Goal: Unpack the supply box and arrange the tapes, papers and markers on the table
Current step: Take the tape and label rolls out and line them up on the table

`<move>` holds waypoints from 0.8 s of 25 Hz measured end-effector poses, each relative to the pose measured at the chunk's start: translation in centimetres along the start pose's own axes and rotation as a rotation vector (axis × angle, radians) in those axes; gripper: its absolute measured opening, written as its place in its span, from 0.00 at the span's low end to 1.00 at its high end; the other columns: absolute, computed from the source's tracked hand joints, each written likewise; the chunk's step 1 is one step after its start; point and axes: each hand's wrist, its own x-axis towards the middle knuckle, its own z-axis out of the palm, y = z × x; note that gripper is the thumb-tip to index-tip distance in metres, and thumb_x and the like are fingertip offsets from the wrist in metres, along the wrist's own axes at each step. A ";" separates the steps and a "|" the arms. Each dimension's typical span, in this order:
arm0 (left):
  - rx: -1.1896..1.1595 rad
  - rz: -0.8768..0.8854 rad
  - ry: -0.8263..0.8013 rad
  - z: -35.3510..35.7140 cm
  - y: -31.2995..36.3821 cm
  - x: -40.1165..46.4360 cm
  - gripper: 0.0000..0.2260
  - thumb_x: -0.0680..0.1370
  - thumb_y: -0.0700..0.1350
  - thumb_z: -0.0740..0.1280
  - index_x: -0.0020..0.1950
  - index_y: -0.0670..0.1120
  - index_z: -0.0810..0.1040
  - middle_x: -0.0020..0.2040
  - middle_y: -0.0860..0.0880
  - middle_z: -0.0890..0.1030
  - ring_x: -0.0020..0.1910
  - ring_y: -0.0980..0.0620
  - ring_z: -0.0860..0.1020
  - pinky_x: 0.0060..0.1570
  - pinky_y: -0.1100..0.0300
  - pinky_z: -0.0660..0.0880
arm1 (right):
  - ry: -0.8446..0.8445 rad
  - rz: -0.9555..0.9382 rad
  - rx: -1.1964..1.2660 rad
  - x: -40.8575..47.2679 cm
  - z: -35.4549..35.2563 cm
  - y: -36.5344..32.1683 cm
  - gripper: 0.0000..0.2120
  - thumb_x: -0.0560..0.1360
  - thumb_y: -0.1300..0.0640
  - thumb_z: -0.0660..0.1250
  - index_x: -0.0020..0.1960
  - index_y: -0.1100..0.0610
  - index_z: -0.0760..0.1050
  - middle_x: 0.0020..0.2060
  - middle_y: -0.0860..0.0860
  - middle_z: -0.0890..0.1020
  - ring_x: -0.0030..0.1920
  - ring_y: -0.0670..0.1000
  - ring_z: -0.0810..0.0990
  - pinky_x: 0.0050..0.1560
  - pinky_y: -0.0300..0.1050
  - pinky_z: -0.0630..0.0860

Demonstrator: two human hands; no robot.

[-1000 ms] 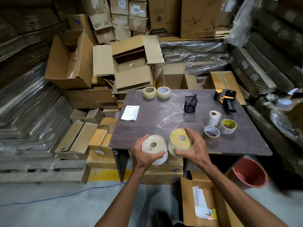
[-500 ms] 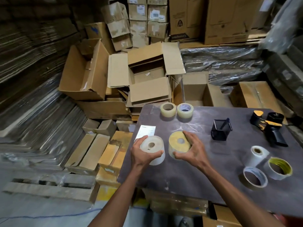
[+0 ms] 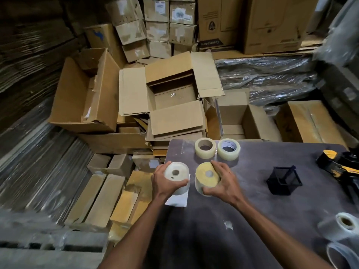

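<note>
Left hand (image 3: 165, 183) grips a white tape roll (image 3: 177, 178), fingers curled round its side. Right hand (image 3: 221, 181) grips a yellow-faced tape roll (image 3: 207, 178) the same way. Both rolls sit near the table's (image 3: 242, 220) far-left corner, just short of two clear tape rolls (image 3: 205, 148), (image 3: 228, 149) lying flat at the far edge.

Risk: the white roll is over a sheet of white paper (image 3: 177, 199) that overhangs the left edge. Set down there, the roll could slide or drag the paper off. It also sits close to that edge, so any tilt could roll it off to the floor. The yellow roll is close to the clear ones and may bump them.

Table is dark and scuffed, with pale smears. On it: black mesh holder (image 3: 283, 181), yellow-black tape dispenser (image 3: 338, 166) at the right edge, and more rolls near the right corner (image 3: 342, 226). The room is a storeroom with open cardboard boxes (image 3: 171, 98) and plastic-wrapped stacks.
</note>
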 end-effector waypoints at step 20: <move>0.067 0.012 -0.216 9.2 -2.6 21.1 0.42 0.54 0.51 0.84 0.67 0.49 0.77 0.64 0.49 0.77 0.63 0.47 0.74 0.55 0.61 0.65 | 0.119 0.247 -0.004 10.3 7.5 3.0 0.49 0.54 0.43 0.79 0.73 0.50 0.69 0.62 0.41 0.71 0.60 0.41 0.74 0.58 0.24 0.66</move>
